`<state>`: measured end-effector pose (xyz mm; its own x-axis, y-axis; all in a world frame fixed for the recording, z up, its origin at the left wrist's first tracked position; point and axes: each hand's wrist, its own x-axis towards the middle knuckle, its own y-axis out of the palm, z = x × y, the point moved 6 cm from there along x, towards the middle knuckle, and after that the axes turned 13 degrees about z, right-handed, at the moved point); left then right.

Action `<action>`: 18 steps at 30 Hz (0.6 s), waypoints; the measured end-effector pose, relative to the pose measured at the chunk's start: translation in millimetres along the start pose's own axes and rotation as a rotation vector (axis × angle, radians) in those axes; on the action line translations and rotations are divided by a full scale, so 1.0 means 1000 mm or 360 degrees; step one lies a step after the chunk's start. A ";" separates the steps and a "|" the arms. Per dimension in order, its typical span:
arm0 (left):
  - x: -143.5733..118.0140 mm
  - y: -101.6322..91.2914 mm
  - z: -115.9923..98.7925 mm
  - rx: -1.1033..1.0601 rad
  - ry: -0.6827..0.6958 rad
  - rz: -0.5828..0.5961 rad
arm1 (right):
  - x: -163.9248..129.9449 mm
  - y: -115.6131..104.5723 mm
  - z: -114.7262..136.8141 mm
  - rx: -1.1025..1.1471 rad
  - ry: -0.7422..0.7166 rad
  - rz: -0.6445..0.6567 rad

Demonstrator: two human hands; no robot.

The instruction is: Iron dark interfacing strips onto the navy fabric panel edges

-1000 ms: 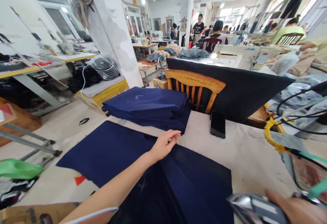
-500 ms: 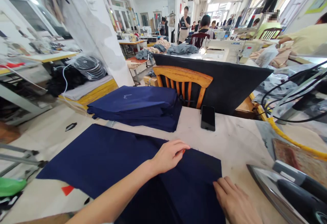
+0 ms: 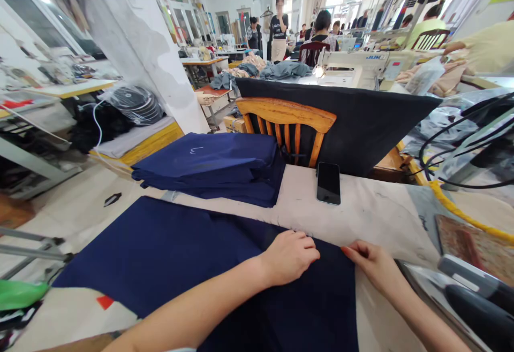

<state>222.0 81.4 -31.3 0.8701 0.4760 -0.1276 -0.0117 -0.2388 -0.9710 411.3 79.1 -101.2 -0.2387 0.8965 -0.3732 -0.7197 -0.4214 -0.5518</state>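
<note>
The bare right hand (image 3: 371,264), on the silver-and-black clothes iron (image 3: 474,309) a second ago, is now at the far right corner of the flat navy-blue fabric panel (image 3: 168,250), thumb and finger seemingly pinching it, while the bare left hand (image 3: 289,258) has slid right along the far edge, fingers curled; whether it grips cloth I cannot tell. Both hands thus attend to one edge, the panel spread on the pale cloth-covered worktop (image 3: 385,207) before the folded navy-blue fabric stack (image 3: 209,167)

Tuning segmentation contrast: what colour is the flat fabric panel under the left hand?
The flat fabric panel is dark navy blue, best seen in the head view.
</note>
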 end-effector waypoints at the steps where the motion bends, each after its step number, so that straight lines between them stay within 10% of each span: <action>1: 0.006 0.003 0.002 0.0021 -0.0049 0.0020 | 0.003 -0.002 0.001 0.0021 -0.0009 0.0011; 7: 0.015 0.007 0.003 -0.0096 0.0021 0.0042 | 0.004 0.008 0.020 0.0089 -0.0099 0.0287; 18: -0.033 -0.042 -0.019 -0.0175 0.0424 -0.0086 | -0.035 0.013 0.047 -0.0393 -0.0144 0.0502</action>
<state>203.0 59.4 17.3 0.9670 0.2549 -0.0046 0.0789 -0.3164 -0.9453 379.4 48.9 -60.1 -0.4872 0.7218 -0.4916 -0.4267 -0.6879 -0.5872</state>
